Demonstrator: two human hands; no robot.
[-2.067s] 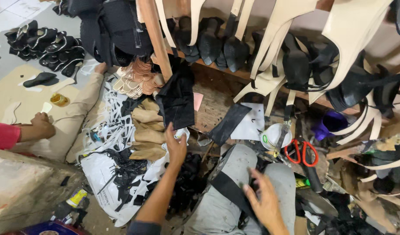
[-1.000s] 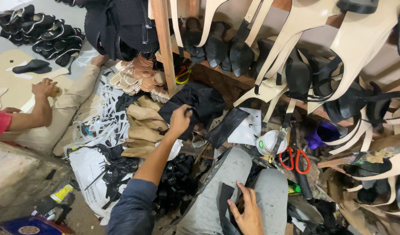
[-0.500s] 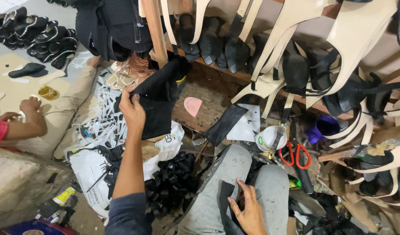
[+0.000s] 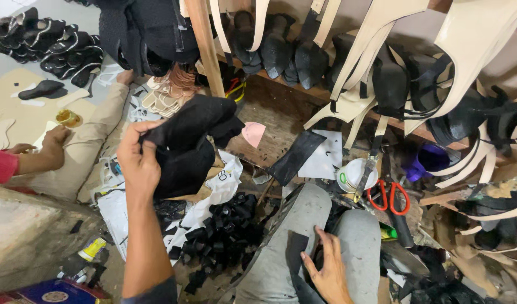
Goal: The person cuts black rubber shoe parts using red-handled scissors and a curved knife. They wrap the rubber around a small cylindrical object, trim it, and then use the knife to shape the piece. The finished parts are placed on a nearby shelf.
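My left hand (image 4: 137, 163) grips a black bundle (image 4: 188, 143) lifted left of the post (image 4: 208, 48); my right hand (image 4: 329, 273) presses a black strip (image 4: 297, 250) on my knee, uncut

Red-handled scissors (image 4: 388, 197), pink scrap (image 4: 253, 133), white tape roll (image 4: 354, 173), wooden post (image 4: 208, 48)

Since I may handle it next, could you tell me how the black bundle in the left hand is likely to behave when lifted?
The black bundle droops and folds around the left hand, so it is probably floppy. It looks like thin soft sheets, likely light. Loosely stacked, its layers may slip apart.
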